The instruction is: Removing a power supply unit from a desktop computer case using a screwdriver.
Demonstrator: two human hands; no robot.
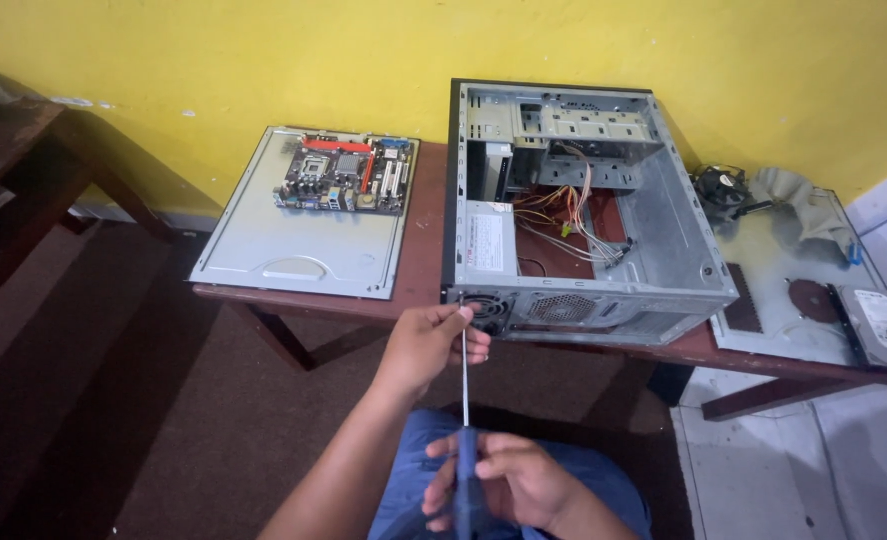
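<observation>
R hand (512,482) wrapped on blue screwdriver (465,430) handle near cam, L hand (432,342) pinching its shaft at tip, against near-left corner of open PC case (574,210) on tabletop (426,240); motherboard (345,173) far left.

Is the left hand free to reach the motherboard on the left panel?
Probably not yet: the left hand pinches the screwdriver shaft at the computer case; otherwise nothing blocks the motherboard.

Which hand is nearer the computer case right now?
Left. The left hand pinches the screwdriver shaft at the rear corner of the computer case; the right hand grips the handle, lower and farther from it.
</observation>
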